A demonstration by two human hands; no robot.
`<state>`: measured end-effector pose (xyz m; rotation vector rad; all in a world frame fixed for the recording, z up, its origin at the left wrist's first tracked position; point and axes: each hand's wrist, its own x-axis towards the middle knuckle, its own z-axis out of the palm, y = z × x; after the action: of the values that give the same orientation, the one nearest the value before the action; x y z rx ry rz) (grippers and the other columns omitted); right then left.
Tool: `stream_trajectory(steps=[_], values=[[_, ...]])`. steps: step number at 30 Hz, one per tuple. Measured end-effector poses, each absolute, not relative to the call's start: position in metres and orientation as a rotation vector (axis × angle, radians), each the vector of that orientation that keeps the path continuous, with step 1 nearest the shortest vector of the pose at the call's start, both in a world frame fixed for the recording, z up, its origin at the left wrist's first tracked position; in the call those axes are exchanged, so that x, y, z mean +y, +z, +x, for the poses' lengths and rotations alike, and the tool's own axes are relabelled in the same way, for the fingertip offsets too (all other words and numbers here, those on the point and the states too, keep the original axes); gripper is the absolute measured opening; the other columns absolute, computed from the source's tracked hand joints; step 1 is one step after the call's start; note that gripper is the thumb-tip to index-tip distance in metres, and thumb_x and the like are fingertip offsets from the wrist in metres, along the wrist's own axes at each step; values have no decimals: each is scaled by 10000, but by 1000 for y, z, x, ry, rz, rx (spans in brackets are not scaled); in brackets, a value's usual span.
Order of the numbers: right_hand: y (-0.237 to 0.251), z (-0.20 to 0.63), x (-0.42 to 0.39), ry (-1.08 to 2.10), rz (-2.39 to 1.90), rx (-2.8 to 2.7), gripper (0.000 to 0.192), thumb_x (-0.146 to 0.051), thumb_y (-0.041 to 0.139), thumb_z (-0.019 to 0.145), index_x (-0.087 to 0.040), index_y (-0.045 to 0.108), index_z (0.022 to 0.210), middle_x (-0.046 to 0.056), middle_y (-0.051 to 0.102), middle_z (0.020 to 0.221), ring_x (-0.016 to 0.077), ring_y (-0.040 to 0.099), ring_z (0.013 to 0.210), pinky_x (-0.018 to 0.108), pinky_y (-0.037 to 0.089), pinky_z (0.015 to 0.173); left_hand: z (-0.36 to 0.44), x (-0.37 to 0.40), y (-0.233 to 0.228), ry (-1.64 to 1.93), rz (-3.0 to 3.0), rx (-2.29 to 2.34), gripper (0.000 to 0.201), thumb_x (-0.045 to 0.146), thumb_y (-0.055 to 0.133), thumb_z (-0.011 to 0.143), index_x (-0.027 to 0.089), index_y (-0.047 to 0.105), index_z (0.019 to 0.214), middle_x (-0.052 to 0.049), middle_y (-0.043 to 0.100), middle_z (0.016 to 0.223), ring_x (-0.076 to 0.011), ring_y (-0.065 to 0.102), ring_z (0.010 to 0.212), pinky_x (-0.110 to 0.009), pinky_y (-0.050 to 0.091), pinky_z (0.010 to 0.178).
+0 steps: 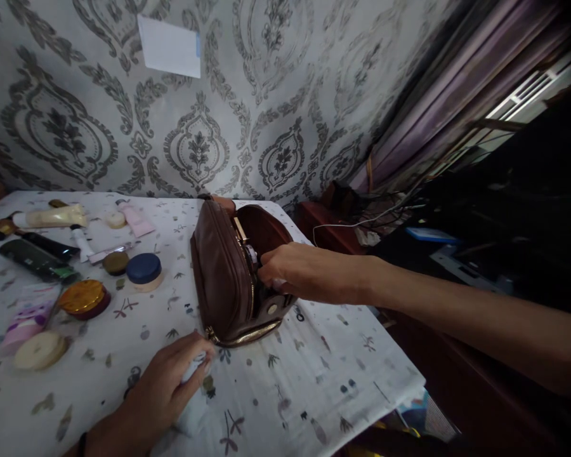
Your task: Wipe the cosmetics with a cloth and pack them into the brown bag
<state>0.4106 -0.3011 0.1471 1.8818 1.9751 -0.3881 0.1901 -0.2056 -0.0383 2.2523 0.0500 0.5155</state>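
A brown handbag [221,273] with gold zippers stands unzipped on the cloth-covered table. My right hand [290,270] reaches into its opening from the right, fingers curled and pinched together. Small items show at those fingertips, but what they hold is mostly hidden by the hand and the bag. At the bag's near left corner, my left hand [171,374] is closed around a whitish, tissue-like piece [194,366], its fingertips by the zipper end. A blue-lidded jar [143,270] sits left of the bag, beside a small olive-lidded pot [116,263].
Farther left lie several tubes and jars, among them a dark green tube [38,259], an amber-lidded jar [84,298], a pink tube [136,218] and a cream round container [40,350]. Patterned wall [197,139] rises behind. The table's right edge drops beside a white cable [342,225].
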Motion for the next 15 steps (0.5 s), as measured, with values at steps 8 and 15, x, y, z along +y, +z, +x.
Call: stream_trajectory(steps=[8, 15], values=[[139, 409, -307, -181, 1854, 1888, 200, -59, 526, 870, -166, 677, 947, 82, 707, 984, 200, 665, 849, 270, 311, 584, 189, -207, -36, 530, 2251, 60, 107, 191, 470, 932, 233, 556, 883, 27, 665, 791, -115, 652, 716, -181, 494, 662], [140, 404, -306, -122, 1858, 1841, 204, -76, 504, 894, -146, 695, 904, 118, 712, 973, 231, 672, 909, 291, 428, 705, 190, -206, -38, 491, 2234, 68, 113, 209, 463, 938, 236, 561, 888, 24, 667, 791, -124, 653, 716, -198, 495, 667]])
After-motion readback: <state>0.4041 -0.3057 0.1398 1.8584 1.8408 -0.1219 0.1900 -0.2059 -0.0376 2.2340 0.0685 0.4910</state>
